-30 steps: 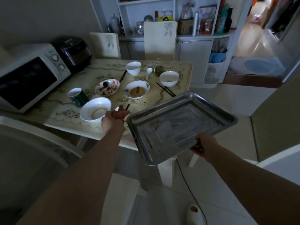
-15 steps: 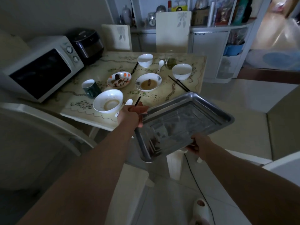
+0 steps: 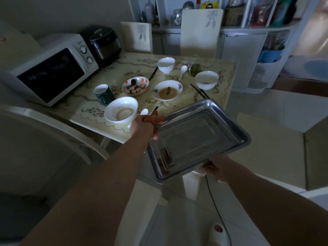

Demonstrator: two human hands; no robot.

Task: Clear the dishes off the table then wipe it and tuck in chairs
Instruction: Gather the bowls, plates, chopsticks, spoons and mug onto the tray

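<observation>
A: What did the tray [image 3: 200,137] look like?
B: A steel rectangle with a raised rim and stepped floor, dull and bare. It was held tilted over the table's [image 3: 220,71] near corner, its far end above the tabletop, its near end out past the edge.
A: And the hands?
B: The left hand [image 3: 143,126] was clamped on the tray's left rim, thumb over the top. The right hand [image 3: 215,168] gripped the near right edge from below, fingers curled under it.
A: What was in the dishes?
B: The big bowl [image 3: 121,110] at the near edge had a pale ring of dregs at the bottom, and a white spoon [image 3: 144,112] lay just beside it. The middle dish [image 3: 167,90] held brown broth with a dark lump. The patterned plate [image 3: 135,85] had dark scraps and smears. The right bowl [image 3: 206,80] had a trace of brown at the bottom. I could not see into the far bowl [image 3: 166,64].
A: Anything else?
B: A dark mug [image 3: 103,94] left of the big bowl, contents not visible. A glass [image 3: 194,67] with greenish matter in its lower half, a second spoon [image 3: 183,70] near it, and chopsticks [image 3: 199,90] beside the right bowl.
</observation>
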